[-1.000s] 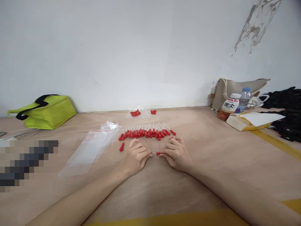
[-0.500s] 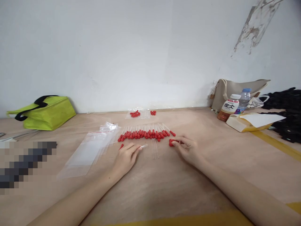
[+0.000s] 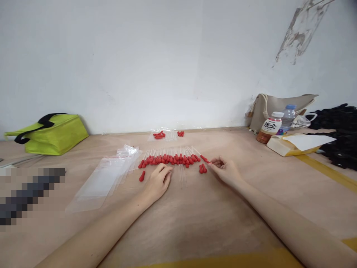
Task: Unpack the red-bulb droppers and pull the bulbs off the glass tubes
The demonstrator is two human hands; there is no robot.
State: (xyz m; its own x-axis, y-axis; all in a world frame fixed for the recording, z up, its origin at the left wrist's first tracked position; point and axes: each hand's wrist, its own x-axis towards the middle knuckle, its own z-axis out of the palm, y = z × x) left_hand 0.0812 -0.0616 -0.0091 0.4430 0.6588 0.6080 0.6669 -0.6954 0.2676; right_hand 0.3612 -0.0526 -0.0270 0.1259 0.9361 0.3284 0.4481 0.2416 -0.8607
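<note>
A dense row of glass droppers with red rubber bulbs (image 3: 167, 159) lies across the table, bulbs toward me. My left hand (image 3: 158, 182) is closed in a pinch just in front of the row; a thin clear tube (image 3: 174, 167) shows faintly at its fingertips. To the right of it lie several bare clear tubes (image 3: 182, 178). My right hand (image 3: 226, 172) pinches a red dropper bulb (image 3: 208, 161) at the row's right end, touching or in line with the last dropper's bulb. Two loose red bulbs (image 3: 203, 169) lie beside that hand. Another bulb (image 3: 142, 176) rests left of my left hand.
Clear zip bags (image 3: 104, 178) are spread at left, near a lime green bag (image 3: 57, 134). Against the wall lies a packet with red bulbs (image 3: 159, 135). At right stand a drink bottle (image 3: 269, 127), an open paper box (image 3: 295, 144) and a beige bag (image 3: 256, 111).
My right hand has moved up from the loose bulbs to the row's right end, leaving two bulbs behind. My left hand has shifted slightly up and right toward the bare tubes, uncovering the bulb at left.
</note>
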